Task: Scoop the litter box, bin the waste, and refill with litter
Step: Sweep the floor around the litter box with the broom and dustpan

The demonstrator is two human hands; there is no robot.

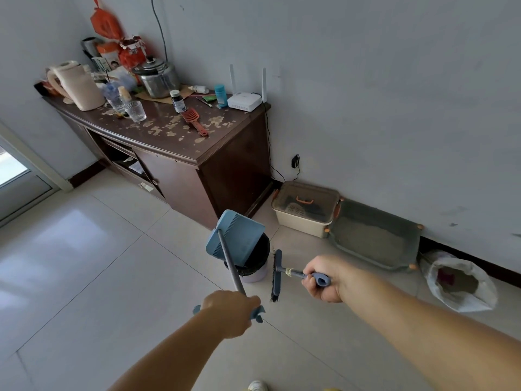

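My left hand [229, 311] grips the long grey handle of a blue dustpan [235, 238], which is tipped over the mouth of a small bin [255, 273] lined with a black bag. My right hand [324, 279] holds the blue grip of a short broom [276, 275], whose bristle head hangs just right of the bin. A grey litter tray [375, 238] holding sandy litter lies on the floor against the wall. At the far right an open white sack [459, 286] shows litter inside.
A beige lidded storage box [306, 210] stands between the litter tray and a dark wooden cabinet [180, 153] crowded with a kettle, pot, glasses and a router. Cables hang down the wall. A doorway is at the far left. Pale floor tiles spread around me.
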